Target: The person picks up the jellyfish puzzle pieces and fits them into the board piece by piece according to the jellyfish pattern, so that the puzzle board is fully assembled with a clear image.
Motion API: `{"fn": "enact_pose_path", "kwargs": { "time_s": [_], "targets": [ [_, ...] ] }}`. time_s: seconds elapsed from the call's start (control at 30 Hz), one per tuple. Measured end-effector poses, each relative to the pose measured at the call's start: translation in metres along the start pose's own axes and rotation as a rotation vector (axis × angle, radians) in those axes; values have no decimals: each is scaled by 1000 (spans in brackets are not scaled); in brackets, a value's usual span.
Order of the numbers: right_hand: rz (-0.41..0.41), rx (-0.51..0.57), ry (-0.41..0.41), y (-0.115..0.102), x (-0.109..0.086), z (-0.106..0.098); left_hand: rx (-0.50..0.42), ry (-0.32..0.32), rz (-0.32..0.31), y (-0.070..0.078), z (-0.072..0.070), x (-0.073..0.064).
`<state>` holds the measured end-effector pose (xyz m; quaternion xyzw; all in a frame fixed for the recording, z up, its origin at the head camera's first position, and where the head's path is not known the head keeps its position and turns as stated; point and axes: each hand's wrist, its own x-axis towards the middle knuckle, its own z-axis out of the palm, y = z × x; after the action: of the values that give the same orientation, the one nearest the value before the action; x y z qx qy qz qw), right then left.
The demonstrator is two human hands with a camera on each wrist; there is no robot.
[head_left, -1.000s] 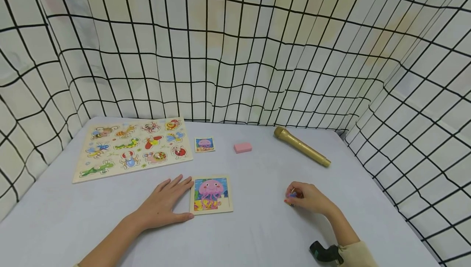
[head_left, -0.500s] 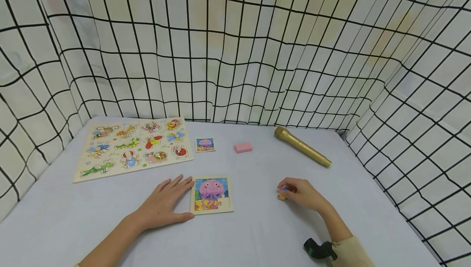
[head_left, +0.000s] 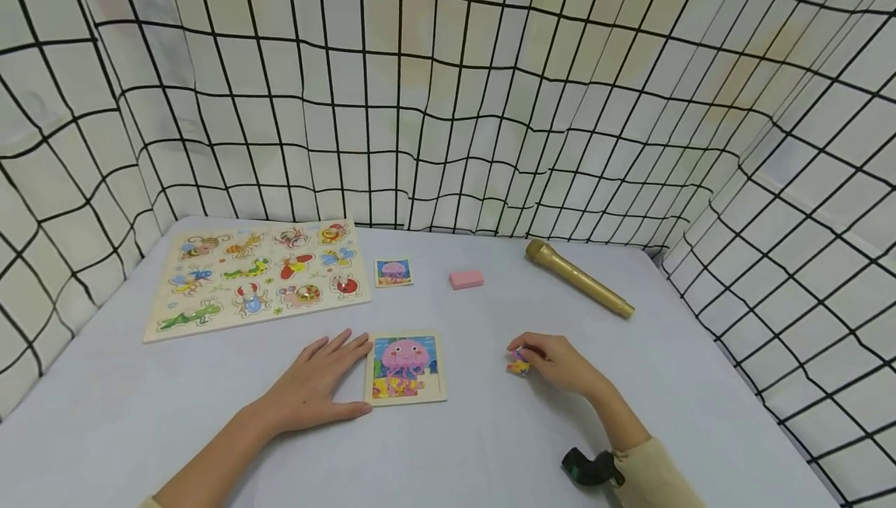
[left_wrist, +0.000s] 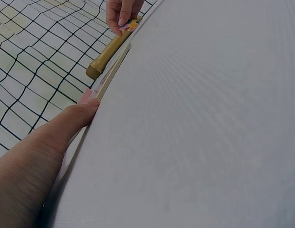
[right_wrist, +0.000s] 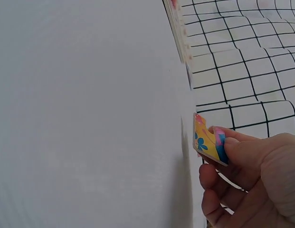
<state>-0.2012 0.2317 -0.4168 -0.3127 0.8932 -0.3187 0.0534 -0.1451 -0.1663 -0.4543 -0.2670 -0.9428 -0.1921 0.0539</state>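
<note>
A square jellyfish jigsaw puzzle lies in its pale wooden frame on the white table, with a bare patch at the lower right corner. My left hand rests spread on the table, fingertips and thumb at the frame's left edge. In the left wrist view, the thumb touches the frame's side. To the right of the frame, my right hand pinches a puzzle piece between thumb and fingers. In the right wrist view, the puzzle piece shows yellow, pink and blue, with a blue flower.
Behind the frame are a small jellyfish picture card and a pink block. A wooden insect puzzle board lies at the back left, a gold microphone at the back right. Black netting over white cloth encloses the table.
My right hand has moved left toward the jellyfish puzzle, carrying the piece, whose yellow part now shows more. My left hand has stayed at the frame.
</note>
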Motion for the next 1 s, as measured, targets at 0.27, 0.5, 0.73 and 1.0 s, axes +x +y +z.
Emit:
{"fn": "enact_pose_path", "kwargs": {
  "time_s": [0.27, 0.5, 0.73, 1.0],
  "targets": [
    [-23, 28, 13, -9, 13, 11, 10, 4, 0, -1, 0, -1],
    [-46, 52, 4, -21, 24, 21, 4, 5, -3, 0, -1, -2],
    [-48, 57, -29, -32, 35, 30, 4, -1, -1, 1, -2, -2],
    [-115, 68, -43, -44, 48, 41, 8, -11, -5, 2, -3, -1]
  ]
}}
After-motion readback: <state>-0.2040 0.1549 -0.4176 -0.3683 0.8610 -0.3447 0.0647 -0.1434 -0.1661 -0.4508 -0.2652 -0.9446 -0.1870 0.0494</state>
